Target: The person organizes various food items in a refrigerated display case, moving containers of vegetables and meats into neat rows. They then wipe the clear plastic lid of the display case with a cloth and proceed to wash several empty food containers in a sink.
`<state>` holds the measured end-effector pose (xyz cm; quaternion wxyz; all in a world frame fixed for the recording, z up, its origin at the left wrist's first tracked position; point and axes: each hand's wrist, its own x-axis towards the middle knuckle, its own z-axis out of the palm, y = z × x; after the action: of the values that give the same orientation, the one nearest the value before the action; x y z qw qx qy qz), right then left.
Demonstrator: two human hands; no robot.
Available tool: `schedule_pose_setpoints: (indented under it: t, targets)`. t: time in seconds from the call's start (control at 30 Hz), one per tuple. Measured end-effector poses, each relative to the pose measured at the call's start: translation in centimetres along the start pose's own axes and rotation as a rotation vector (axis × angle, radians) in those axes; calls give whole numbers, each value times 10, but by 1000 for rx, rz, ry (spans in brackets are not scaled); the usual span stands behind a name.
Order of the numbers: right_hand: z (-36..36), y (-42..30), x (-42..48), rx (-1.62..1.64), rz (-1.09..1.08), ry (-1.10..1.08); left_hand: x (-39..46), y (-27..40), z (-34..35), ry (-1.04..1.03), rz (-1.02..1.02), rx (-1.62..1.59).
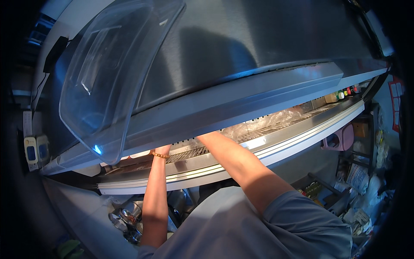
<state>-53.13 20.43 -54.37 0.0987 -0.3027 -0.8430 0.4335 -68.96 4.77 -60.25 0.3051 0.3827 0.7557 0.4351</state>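
Both my arms reach into a lit display case, under its metal top edge [226,100]. My left hand [164,149] shows only near the wrist, below a beaded bracelet [160,155]; its fingers are hidden under the edge. My right hand is out of view beneath the same edge, with just the forearm visible. Inside the case, a slatted metal rack [190,154] lies below my hands. Clear plastic bags [271,121] rest on it to the right of my right forearm. What either hand touches cannot be seen.
A clear plastic lid [106,81] lies on the steel top [207,48] at left. Capped bottles [344,93] stand at the case's far right end. The white sliding-track sill [200,174] runs before me. Metal bowls [127,217] sit lower left, a pink plastic stool [343,137] at right.
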Motion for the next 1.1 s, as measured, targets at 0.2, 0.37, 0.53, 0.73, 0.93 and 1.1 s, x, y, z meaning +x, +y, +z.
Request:
schedule_pose_setpoints:
  t: [0.2, 0.37, 0.53, 0.73, 0.93, 1.1]
  targets:
    - [0, -1, 0, -1, -1, -3, -8, 33, -2, -20, -64, -204]
    - [3, -1, 1, 2, 1, -1, -15, 101, 2, -61, -173, -400]
    - [1, 2, -2, 4, 5, -13, -19, 101, 8, 6, -195, -370]
    - [1, 6, -10, 6, 8, -16, -8, 47, -7, 52, -103, -300]
    - [8, 0, -5, 11, -6, -28, -9, 61, -5, -18, -33, -306]
    - [3, 4, -6, 5, 0, -21, -4, 68, -7, -29, -55, -232]
